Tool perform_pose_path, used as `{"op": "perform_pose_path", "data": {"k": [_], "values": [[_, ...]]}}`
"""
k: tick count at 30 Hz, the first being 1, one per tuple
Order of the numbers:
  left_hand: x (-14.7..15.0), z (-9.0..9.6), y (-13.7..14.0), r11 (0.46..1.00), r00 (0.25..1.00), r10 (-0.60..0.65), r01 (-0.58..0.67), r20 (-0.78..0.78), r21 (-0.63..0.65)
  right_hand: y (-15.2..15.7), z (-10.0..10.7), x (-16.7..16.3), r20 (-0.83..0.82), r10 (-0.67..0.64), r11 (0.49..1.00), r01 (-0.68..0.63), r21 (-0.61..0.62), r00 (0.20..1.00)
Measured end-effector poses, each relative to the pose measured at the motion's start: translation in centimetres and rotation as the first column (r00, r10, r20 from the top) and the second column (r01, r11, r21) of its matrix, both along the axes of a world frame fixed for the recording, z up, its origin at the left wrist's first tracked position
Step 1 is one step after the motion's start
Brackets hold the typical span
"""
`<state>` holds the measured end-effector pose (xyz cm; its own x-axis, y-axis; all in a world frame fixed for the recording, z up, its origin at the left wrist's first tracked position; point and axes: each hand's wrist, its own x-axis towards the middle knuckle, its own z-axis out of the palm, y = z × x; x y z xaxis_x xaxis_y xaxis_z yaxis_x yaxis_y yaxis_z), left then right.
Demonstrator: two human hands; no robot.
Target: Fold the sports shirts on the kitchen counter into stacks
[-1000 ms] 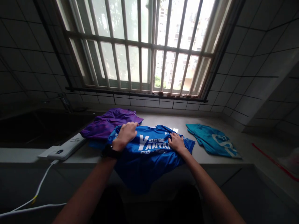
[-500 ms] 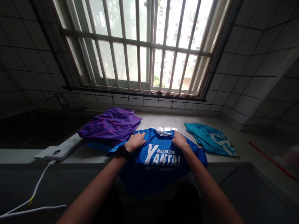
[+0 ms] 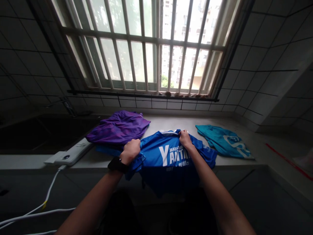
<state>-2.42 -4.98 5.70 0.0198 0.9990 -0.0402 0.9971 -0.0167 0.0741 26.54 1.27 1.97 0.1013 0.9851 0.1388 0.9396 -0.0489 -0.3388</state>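
Observation:
A blue T-shirt (image 3: 156, 153) with white "Marathon Yantai" lettering lies over the front edge of the counter, its lower part hanging down. My left hand (image 3: 130, 151), below a black wristwatch, is closed on the shirt's left sleeve and shoulder, where the cloth bunches up. At the collar's right side, my right hand (image 3: 185, 138) pinches the shoulder fabric. The white inside of the collar shows as a thin strip between the hands. Both thumbs are mostly hidden.
Left of the shirt sits a pile of purple clothing (image 3: 119, 127), beside a white power strip (image 3: 73, 151) with cables. A folded teal shirt (image 3: 225, 142) lies to the right. The dark sink (image 3: 44, 133) is at far left, a red strip (image 3: 288, 161) at far right.
My left hand has moved left and down from beside the collar to the sleeve, gathering the cloth there. My right hand stays near the collar, and the shirt's front has creased and shifted.

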Motion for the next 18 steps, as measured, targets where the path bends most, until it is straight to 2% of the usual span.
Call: {"op": "perform_pose_path", "data": {"k": [3,6,9,11,14,16,18], "values": [[-0.2,0.6,-0.8,0.996,0.997,0.081,-0.081,-0.013,0.033,-0.1,-0.4,-0.3,0.012,0.150,0.988,-0.149,-0.047,0.989],[-0.8,0.9,-1.4,0.994,0.996,0.088,-0.088,0.007,0.060,0.2,-0.4,-0.2,0.050,0.224,0.971,-0.218,-0.098,0.973],[-1.0,0.3,-2.1,0.997,0.999,-0.018,0.022,0.050,-0.075,0.5,-0.4,0.0,0.080,0.268,0.956,-0.255,-0.142,0.960],[-0.7,-0.5,-2.4,0.988,0.989,-0.103,0.114,0.108,-0.102,0.8,-0.4,0.1,0.085,0.271,0.955,-0.257,-0.150,0.959],[-0.5,-1.4,-2.4,0.993,0.975,-0.104,0.114,0.195,-0.037,1.0,-0.3,0.2,0.085,0.273,0.953,-0.258,-0.158,0.958],[-1.3,-1.0,-1.9,0.999,0.971,-0.043,0.035,0.235,0.039,1.1,-0.2,0.3,0.081,0.278,0.951,-0.262,-0.165,0.957],[-3.0,0.2,-1.3,0.980,0.966,0.041,-0.089,0.256,0.177,1.1,-0.1,0.3,0.073,0.276,0.950,-0.261,-0.169,0.958]]}}
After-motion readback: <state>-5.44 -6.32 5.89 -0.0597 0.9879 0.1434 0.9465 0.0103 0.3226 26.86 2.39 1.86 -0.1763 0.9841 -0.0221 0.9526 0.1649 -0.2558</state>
